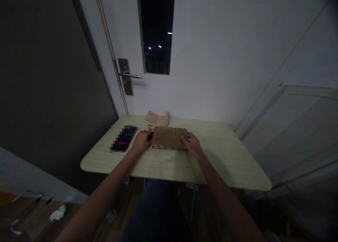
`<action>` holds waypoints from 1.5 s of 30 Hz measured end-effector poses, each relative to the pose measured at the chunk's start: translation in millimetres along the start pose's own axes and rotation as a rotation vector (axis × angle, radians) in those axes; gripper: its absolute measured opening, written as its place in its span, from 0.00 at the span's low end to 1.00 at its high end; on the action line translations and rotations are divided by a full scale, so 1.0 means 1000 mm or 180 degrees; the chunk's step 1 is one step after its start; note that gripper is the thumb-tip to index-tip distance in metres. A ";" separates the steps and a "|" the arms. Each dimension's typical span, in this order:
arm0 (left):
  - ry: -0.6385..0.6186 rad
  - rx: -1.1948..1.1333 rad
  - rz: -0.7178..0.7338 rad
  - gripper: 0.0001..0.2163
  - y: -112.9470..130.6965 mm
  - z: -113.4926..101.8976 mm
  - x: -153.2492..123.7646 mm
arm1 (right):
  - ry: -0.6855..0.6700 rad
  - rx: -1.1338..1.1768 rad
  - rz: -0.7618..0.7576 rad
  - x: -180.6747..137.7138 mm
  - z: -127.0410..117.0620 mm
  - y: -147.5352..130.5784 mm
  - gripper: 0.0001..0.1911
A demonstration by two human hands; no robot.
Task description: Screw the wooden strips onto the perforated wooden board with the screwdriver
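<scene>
Pale wood grain runs across the bench [235, 161]. From where I stand, the right hand [194, 143] is clamped on the right edge of a brown board [170, 138] mid-bench. At its left edge, the left hand [142, 140] curls at a small dark object [150, 136]; whether gripping, I can't tell. Beyond the board lie light wooden pieces [157, 120], then a white door [211, 59].

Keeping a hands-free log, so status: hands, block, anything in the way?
Right hand gripping right edge of brown block. Left hand at small black item beside block. Pale wooden pieces just beyond block; phone off left.
</scene>
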State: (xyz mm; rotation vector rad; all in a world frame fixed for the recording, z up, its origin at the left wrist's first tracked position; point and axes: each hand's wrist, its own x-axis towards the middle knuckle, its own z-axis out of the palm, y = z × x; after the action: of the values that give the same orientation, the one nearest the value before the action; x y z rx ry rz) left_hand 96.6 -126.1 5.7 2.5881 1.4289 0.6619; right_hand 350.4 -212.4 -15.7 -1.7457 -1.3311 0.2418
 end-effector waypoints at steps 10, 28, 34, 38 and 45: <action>0.0966 -0.0801 -0.0506 0.12 -0.002 0.001 0.005 | 0.0668 -0.0175 -0.0454 0.003 -0.009 -0.007 0.14; 0.0848 -0.1814 -0.0068 0.09 0.073 0.006 0.018 | -0.0105 -0.1110 -0.0988 0.010 -0.023 -0.049 0.33; 0.0699 -0.1961 -0.0010 0.08 0.101 0.006 0.013 | -0.0655 -0.1230 -0.1257 0.004 -0.018 -0.060 0.22; 0.0514 -0.2325 0.0320 0.10 0.111 0.001 0.010 | -0.0365 -0.1636 -0.0745 0.007 -0.016 -0.064 0.12; 0.0236 -0.0699 0.0464 0.15 0.083 0.001 0.010 | 0.0315 -0.1074 -0.0498 0.014 -0.026 -0.044 0.19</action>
State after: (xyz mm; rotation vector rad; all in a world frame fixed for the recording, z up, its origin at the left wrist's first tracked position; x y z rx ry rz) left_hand 166.2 -162.9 33.1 2.5340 1.1213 0.8885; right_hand 342.9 -213.9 36.4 -1.8879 -1.4907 -0.1651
